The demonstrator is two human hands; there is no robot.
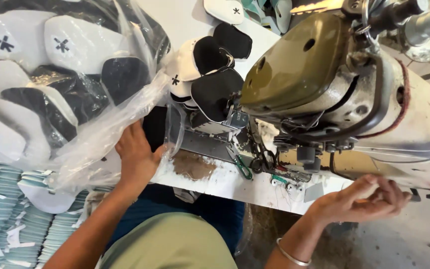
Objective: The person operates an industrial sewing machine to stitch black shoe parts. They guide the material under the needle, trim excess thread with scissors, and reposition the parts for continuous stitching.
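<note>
Left hand (136, 158) flat, fingers spread loose on the thin clear plastic bag (100, 129) of black and white cut pieces at the counter's (215, 182) near left, likely limp, slippery, best gathered at its mouth; right hand (362, 199) loosely curled, empty, near right

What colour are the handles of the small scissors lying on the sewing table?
Green, on the scissors at the table's front edge, seen in the head view.

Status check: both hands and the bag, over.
Left hand flat on table edge, touching clear bag of black-and-white pieces. Right hand empty, fingers curled, below sewing machine. Scissors lie between.
</note>
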